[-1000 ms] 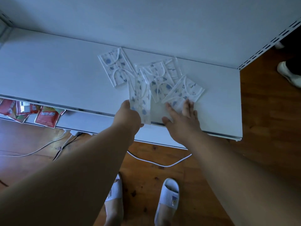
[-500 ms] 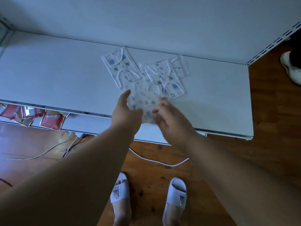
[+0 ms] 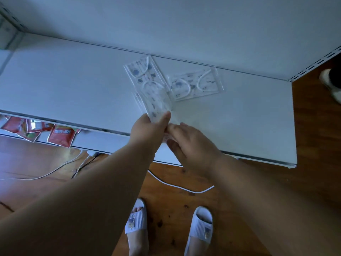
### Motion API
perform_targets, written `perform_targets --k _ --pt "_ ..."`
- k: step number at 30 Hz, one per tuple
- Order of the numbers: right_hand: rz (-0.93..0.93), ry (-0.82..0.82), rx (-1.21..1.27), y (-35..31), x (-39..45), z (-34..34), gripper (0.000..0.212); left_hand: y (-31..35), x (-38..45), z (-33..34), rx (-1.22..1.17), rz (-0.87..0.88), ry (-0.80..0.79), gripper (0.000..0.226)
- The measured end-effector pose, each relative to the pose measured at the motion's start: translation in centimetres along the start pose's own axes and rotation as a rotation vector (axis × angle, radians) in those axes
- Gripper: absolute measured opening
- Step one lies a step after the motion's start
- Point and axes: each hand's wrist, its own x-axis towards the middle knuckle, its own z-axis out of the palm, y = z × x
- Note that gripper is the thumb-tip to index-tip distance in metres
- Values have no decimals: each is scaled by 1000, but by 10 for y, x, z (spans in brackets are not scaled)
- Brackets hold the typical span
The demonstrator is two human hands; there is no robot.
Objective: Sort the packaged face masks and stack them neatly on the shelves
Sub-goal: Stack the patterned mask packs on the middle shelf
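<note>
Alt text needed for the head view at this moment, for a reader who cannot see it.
Seen from above, a left hand grips a small bunch of packaged face masks over a white shelf, with the right hand at the bunch's near end. Two more mask packets lie flat on the shelf behind.

We saw white shelf (image 3: 73, 85) w/ clear mask packs (image 3: 195, 84), masks white w/ blue-grey print. Red packets (image 3: 61, 135) w/ white lettering below. Floor (image 3: 169, 209) brown wood; slippers (image 3: 202, 226) white, ribbed; cable (image 3: 180, 188) white.
</note>
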Motion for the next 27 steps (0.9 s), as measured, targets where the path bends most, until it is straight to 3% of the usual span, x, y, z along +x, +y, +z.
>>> perform_targets --k 1,3,6,8,11,14,15,17,19,20,22,23,25,27 --pt "5 26 -32 6 8 -1 39 -2 5 -1 70 14 59 12" --pt "156 86 -124 24 30 -8 47 -4 11 -7 191 29 173 20" --pt "396 -162 -312 49 59 -24 55 -9 14 -20 148 63 166 76" --pt "422 -264 -417 53 68 -27 61 -11 12 -28 186 108 135 94" --pt "373 -188 -546 42 65 -25 50 -15 15 -34 361 216 179 57" --pt "383 -60 -496 22 60 -25 33 -16 14 -33 305 139 141 27" --pt "368 0 -397 13 59 -25 31 -16 12 -31 206 101 90 20" --pt "323 92 -16 -13 59 -19 29 -13 9 -28 -24 16 -13 32" --pt "302 79 374 -40 60 -10 26 -15 12 -26 -130 -7 -8 42" --pt "313 101 450 -46 63 -4 28 -17 14 -27 -127 -1 43 35" --pt "335 189 376 -42 76 6 36 -23 22 -36 -74 -11 190 14" --pt "329 203 266 -36 86 9 40 -27 25 -43 -25 -19 253 16" --pt "344 54 -8 -21 103 12 48 -32 31 -58 50 13 337 27" --pt "365 -190 -249 -8 113 17 55 -33 29 -69 36 37 332 60"
